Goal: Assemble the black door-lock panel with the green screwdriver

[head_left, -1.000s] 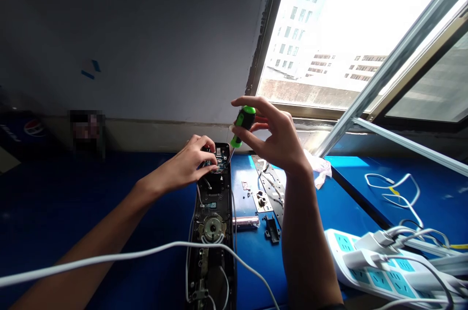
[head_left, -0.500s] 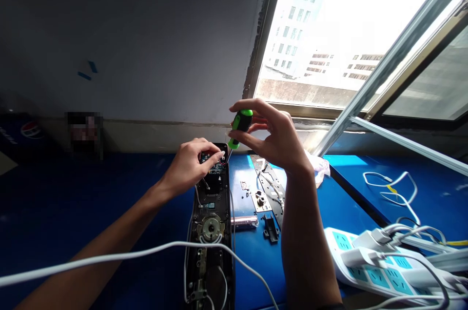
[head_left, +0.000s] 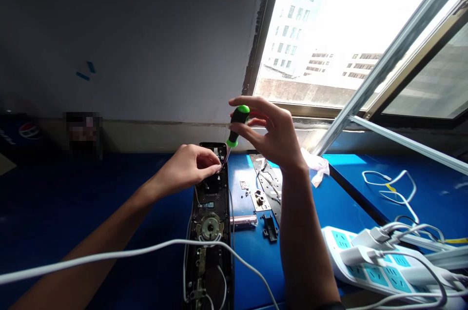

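1. Head view: left hand point(head_left: 190, 167) curls over the top end of a door lock body point(head_left: 211, 207), fingertips at its circuit board point(head_left: 220, 153); cannot tell whether they grip anything.
2. Right hand point(head_left: 272, 132) pinches a green-and-black screwdriver point(head_left: 238, 125) by the handle, raised, shaft tip near the left fingertips.
3. Lock body lies lengthwise on the blue tabletop point(head_left: 248, 261), near the back edge, just beside a slotted metal plate point(head_left: 263, 173).

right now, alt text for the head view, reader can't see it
A right hand pinches a green-and-black screwdriver, its shaft reaching down to the left hand, whose fingers are at the top of an opened electronic door lock on a blue table. A white power strip sits lower right.
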Demonstrator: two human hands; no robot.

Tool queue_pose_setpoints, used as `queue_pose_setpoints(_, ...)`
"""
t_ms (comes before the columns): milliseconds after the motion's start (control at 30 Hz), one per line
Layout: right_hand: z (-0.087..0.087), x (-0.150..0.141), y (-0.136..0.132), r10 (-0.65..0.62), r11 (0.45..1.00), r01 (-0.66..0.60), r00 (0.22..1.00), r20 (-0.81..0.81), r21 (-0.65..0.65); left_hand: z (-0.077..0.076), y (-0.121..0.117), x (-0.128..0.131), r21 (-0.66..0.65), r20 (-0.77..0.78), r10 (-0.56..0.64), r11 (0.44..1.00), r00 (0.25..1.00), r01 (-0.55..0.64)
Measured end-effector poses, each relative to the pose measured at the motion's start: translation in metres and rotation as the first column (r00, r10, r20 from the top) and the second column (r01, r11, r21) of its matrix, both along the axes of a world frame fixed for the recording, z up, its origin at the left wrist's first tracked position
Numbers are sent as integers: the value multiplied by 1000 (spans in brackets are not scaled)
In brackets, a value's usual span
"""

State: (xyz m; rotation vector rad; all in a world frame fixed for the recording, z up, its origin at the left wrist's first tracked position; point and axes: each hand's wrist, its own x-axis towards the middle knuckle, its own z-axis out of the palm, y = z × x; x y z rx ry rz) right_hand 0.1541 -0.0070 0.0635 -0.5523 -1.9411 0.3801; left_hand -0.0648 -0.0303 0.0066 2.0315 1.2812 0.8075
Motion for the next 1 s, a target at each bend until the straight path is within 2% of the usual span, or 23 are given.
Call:
queue_pose_setpoints(67,-2,-1,3,-57,998,58,998,-19,38,-1,1,-2,60,-31,19,998,999,-17)
queue_pose_setpoints(133,-3,-2,5,-17,1000,18,999,-30,21,-2,3,-4,132,-66,43,991,997,-34)
queue_pose_setpoints(233,-4,-1,6,107,993,-109,993,-51,-41,-5,7,-9,279,-141,62,960,988,-21)
queue_pose_setpoints(333,-3,-1,6,66,998,-66,995,-72,6,-9,11,-13,373,-223,70,928,972,19)
queue_pose_setpoints(433,-3,-3,7,-6,998,10,998,-69,67,-15,13,-16,302,-294,50,952,955,43)
queue_pose_setpoints(533,-4,-4,6,96,995,-95,994,-58,17,-21,16,-16,213,-321,12,975,947,59)
queue_pose_setpoints(600,-4,-5,6,144,989,-147,987,-68,-28,-24,17,-16,199,-316,-5,977,949,71)
queue_pose_setpoints(733,-4,-5,8,13,999,-9,994,-105,38,-26,20,-16,206,-306,-5,976,952,71)
queue_pose_setpoints(800,-4,-5,8,-5,998,11,995,-96,63,-26,20,-17,210,-302,-6,975,953,73)
queue_pose_setpoints(933,-5,-4,7,132,990,-135,990,-57,-50,-26,20,-17,216,-292,-11,973,956,77)
queue_pose_setpoints(1000,-5,-5,7,121,991,-124,990,-67,-57,-25,20,-17,216,-291,-7,974,957,73)
